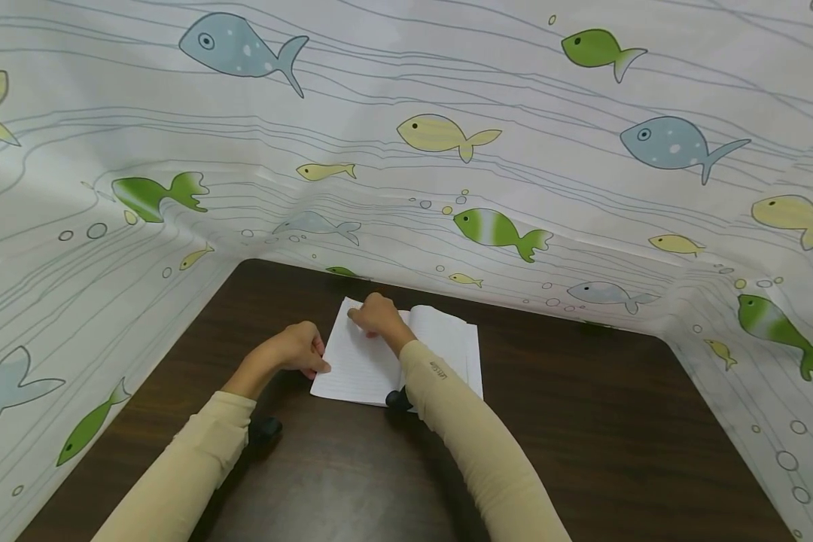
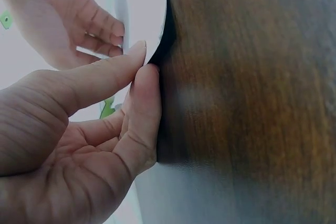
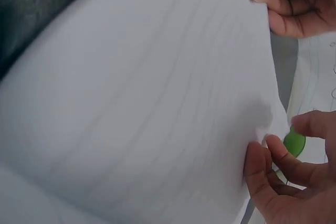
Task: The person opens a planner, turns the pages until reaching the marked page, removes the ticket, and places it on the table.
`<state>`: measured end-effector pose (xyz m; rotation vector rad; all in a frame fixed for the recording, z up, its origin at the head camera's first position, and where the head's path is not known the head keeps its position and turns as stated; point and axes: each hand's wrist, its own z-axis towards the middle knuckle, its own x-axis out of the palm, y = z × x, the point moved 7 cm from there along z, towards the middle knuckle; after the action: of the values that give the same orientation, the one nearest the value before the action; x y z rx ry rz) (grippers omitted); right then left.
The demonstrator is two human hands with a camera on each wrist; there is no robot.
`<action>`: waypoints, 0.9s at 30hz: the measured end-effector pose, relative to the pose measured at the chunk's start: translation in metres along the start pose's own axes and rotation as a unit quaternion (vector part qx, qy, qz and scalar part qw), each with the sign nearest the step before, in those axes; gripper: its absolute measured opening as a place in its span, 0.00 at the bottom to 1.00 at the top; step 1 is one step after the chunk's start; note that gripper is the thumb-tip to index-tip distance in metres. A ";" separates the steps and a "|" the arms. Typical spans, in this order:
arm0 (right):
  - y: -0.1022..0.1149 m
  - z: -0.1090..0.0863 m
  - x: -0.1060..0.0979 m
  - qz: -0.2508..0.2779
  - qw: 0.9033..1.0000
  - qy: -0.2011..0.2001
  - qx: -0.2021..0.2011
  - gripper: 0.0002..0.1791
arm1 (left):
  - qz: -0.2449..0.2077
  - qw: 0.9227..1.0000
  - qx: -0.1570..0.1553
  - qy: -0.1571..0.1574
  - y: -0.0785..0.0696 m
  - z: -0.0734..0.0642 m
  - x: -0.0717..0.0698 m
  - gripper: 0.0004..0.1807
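An open notebook (image 1: 362,369) with white lined pages lies on the dark table. My left hand (image 1: 298,350) pinches the left edge of the left page between thumb and index finger. In the left wrist view that page (image 2: 144,9) bends upward from the tabletop beside the fingertips. My right hand (image 1: 379,312) reaches over the upper part of the same page. Seen from the right wrist, the fingers of the right hand (image 3: 294,177) are curled about the page's far corner, where the paper puckers. On the notebook's right side, the pages (image 1: 440,339) bulge up near the spine.
The dark wooden table (image 1: 583,421) extends to both sides and toward me. White sheeting (image 1: 379,98) printed with fish rises behind and beside it. Black wrist devices (image 1: 266,429) sit under both forearms, the right one overlapping the notebook's lower edge.
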<state>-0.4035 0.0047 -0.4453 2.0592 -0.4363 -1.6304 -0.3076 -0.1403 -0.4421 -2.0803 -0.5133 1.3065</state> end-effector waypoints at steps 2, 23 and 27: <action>0.001 0.005 0.006 -0.018 1.000 0.010 -0.006 0.16 | 0.000 1.000 -0.002 -0.002 -0.001 0.000 0.000 0.13; 0.028 -0.025 0.001 -0.121 0.992 -0.004 -0.040 0.13 | 0.007 1.000 0.000 0.002 -0.001 0.003 0.001 0.11; 0.029 -0.029 -0.002 -0.142 0.989 -0.014 -0.037 0.19 | 0.010 1.000 0.002 0.002 -0.001 0.003 -0.001 0.11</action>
<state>-0.3744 -0.0139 -0.4227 2.1192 -0.0909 -1.8078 -0.3106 -0.1394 -0.4420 -2.0882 -0.4896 1.3133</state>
